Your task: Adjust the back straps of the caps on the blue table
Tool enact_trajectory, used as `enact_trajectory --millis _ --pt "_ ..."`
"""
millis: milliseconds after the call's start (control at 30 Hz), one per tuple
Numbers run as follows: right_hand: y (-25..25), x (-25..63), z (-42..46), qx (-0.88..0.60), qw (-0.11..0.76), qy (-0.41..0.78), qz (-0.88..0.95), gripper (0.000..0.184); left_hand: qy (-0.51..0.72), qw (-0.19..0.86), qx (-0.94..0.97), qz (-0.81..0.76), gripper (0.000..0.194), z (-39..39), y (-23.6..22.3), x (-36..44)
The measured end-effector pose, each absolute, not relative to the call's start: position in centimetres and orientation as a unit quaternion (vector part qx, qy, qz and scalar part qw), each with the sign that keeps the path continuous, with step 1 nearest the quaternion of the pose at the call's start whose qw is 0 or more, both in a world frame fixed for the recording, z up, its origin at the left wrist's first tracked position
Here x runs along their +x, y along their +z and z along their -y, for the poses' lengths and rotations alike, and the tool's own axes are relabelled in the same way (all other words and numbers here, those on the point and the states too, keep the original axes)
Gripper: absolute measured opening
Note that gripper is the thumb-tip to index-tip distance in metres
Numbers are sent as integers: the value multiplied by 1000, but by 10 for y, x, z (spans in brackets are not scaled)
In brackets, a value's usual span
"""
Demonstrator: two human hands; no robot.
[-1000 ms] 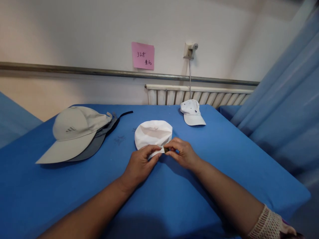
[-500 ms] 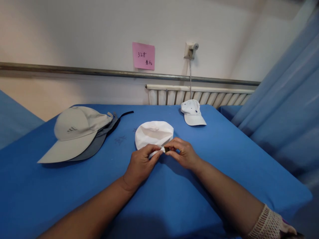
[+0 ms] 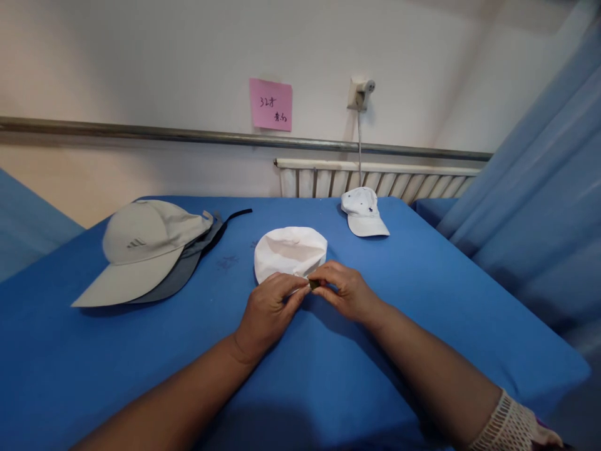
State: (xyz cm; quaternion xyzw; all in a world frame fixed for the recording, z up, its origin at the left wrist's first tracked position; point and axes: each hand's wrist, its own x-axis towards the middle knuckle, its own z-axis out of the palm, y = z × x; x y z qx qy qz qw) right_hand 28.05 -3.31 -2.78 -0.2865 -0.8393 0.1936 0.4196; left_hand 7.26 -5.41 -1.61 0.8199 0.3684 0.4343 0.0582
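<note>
A white cap (image 3: 291, 247) rests on the blue-covered table, its crown away from me and its strap end towards my hands. My left hand (image 3: 270, 307) is closed, thumb and fingers pinching the white strap at the cap's near edge. Close against it, my right hand (image 3: 345, 289) pinches a small dark buckle (image 3: 313, 284) on that strap. The fingertips of both hands nearly meet and hide most of the strap.
Light grey and dark grey caps (image 3: 141, 250) lie stacked at the left. A small white cap (image 3: 365, 213) sits at the back right. Behind the table (image 3: 451, 313) are a radiator (image 3: 375, 178), a metal rail (image 3: 188, 134) and a plugged-in socket (image 3: 357, 94). A blue curtain (image 3: 539, 188) hangs at the right.
My left fingers have shifted slightly right along the strap, closer to the buckle, covering more of the white strap. My right hand and the caps stay almost where they were.
</note>
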Motion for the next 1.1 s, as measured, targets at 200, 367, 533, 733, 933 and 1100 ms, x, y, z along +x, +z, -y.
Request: enact_trajectory --millis 200,367,533,733,933,1100 --pt "-27 282 30 -297 433 205 826 20 408 68 817 -402 28 60 -10 69" --pt "-25 281 32 -288 423 214 832 21 403 91 804 -428 15 61 -9 69" --pt "-25 279 33 -288 417 222 833 20 403 93 813 -410 12 57 -13 71" --pt "-25 279 33 -302 417 221 828 24 398 76 804 -435 22 61 -11 68" --pt "-25 279 33 -309 418 215 827 22 404 77 796 -445 12 62 -4 66" --pt "-27 279 33 -300 419 211 831 23 403 81 804 -430 11 61 -6 69"
